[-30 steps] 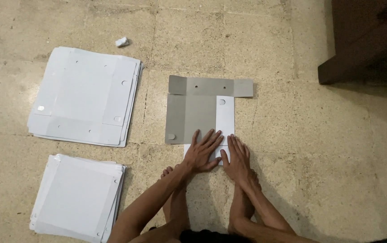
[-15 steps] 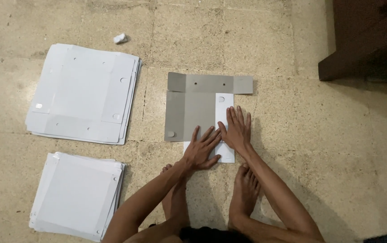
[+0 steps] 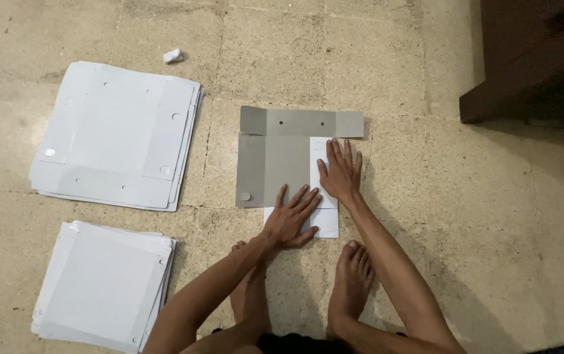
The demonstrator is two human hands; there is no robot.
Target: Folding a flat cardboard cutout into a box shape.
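Both hands, left (image 3: 290, 221) and right (image 3: 340, 172), press flat, grip released, on grey cardboard (image 3: 275, 160) on stone floor (image 3: 479, 216).

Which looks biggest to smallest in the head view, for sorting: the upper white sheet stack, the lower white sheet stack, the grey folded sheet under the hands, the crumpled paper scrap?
1. Upper white sheet stack
2. Lower white sheet stack, nearer the camera, so unsure against the first
3. Grey folded sheet
4. Crumpled paper scrap
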